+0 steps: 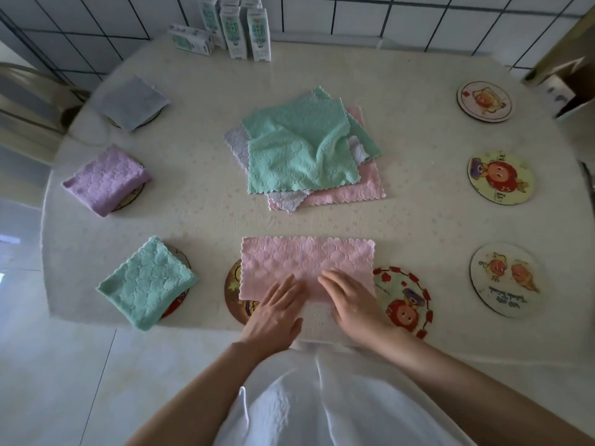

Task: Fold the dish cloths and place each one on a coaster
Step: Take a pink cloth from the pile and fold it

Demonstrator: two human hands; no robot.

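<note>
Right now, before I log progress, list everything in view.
folded cloths: three; grey, purple, green; left side, each on a coaster
pink cloth: one; pink; near edge, under both hands
cloth pile: one; green, pink, grey; table centre, unfolded
bare coasters: three; cartoon prints; right side
near coasters: two; cartoon prints; near edge, left one partly under the pink cloth
milk cartons: several; white-green; far edge
table: one; cream cover
left hand: flat on pink cloth
right hand: flat on pink cloth

Pink quilted cloth [307,263] (mint [302,152], lilac [106,180] cloths elsewhere).
</note>
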